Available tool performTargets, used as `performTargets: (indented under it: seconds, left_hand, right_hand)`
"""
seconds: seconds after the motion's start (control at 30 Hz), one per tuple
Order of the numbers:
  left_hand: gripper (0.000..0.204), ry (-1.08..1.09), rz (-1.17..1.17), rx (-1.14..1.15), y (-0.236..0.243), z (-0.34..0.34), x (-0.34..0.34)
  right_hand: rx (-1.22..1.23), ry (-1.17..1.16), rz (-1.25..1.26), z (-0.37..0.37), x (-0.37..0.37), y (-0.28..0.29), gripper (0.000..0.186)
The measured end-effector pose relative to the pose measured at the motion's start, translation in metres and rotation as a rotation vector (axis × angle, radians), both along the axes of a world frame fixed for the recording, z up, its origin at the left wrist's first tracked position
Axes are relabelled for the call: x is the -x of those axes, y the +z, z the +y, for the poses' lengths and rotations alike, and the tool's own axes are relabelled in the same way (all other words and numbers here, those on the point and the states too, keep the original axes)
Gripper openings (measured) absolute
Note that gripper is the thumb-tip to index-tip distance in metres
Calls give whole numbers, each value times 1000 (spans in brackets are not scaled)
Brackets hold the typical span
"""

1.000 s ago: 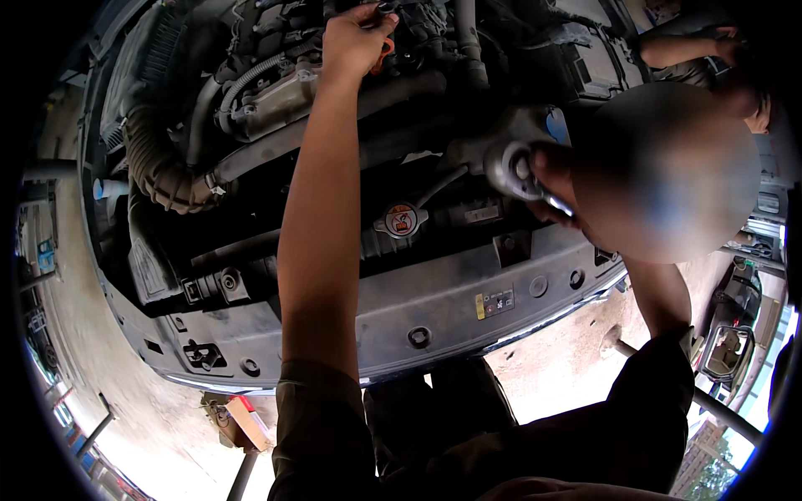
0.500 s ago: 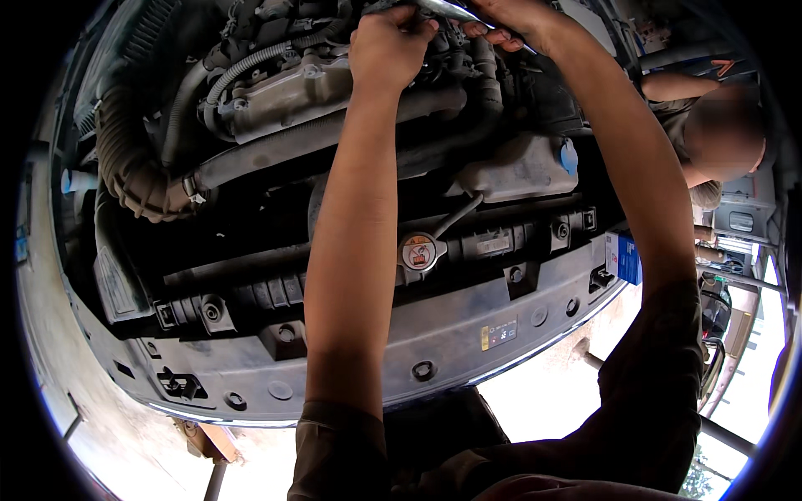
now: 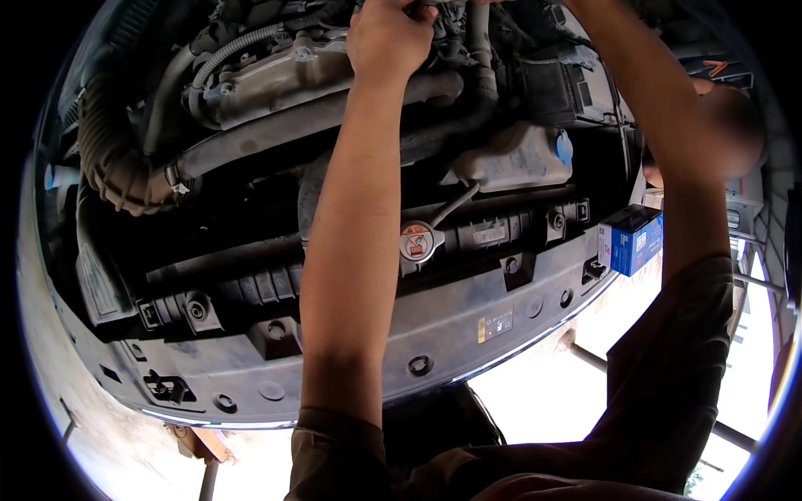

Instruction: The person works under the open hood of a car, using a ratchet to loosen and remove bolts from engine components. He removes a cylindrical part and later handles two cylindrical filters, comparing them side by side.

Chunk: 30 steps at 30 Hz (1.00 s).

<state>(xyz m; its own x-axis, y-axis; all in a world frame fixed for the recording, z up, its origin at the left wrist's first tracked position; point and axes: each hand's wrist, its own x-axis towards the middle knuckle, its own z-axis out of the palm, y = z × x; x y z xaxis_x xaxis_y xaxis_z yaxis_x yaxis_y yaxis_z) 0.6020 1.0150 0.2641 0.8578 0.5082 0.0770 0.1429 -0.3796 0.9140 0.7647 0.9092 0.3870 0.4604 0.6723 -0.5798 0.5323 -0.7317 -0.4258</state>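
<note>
My left hand (image 3: 390, 40) reaches to the top edge over the rear of a car's engine, right of the metal engine cover (image 3: 280, 88). Its fingers are curled closed. What they grip is dark and cut off by the picture edge, so I cannot make it out. My right forearm (image 3: 643, 75) stretches up over the right side of the engine bay, above the battery (image 3: 576, 88). The right hand lies beyond the top edge, and any tool in it is hidden. Below my hands run a thick dark hose (image 3: 267, 138) and a ribbed air duct (image 3: 117, 159).
A white coolant tank (image 3: 518, 159) with a blue cap sits right of centre. The radiator cap (image 3: 418, 241) is near my left forearm. A blue and white box (image 3: 631, 240) rests at the front panel's (image 3: 451, 355) right end. Another person (image 3: 731, 134) is at the right.
My right hand, which held a shiny metal tool at the top, has moved up out of the picture. The left hand sits slightly higher. The view has shifted, showing more of the box and battery.
</note>
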Motion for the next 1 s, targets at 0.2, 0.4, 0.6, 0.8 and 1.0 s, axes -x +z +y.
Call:
performTargets:
  seconds: [0.2,0.4,0.6,0.8,1.0]
  left_hand:
    - [24,117,-143,-53,-10,2,-1]
    - [19,49,-65,30,8,-4,11]
    - [22,-14,-70,76,1,14,10]
    - [26,16,-191,23,-10,20,8]
    - [24,-140,-131,415,-1,9,2]
  right_hand:
    - [-89,-224,312,-7,34,-11,51]
    - [-302,-902,496,-18,76,-50,51]
    - [-132,-829,201,4,91,-41,57]
    - [-62,78,-331,-5,51,-31,68]
    - [-325,553,-543,-11,25,-25,49]
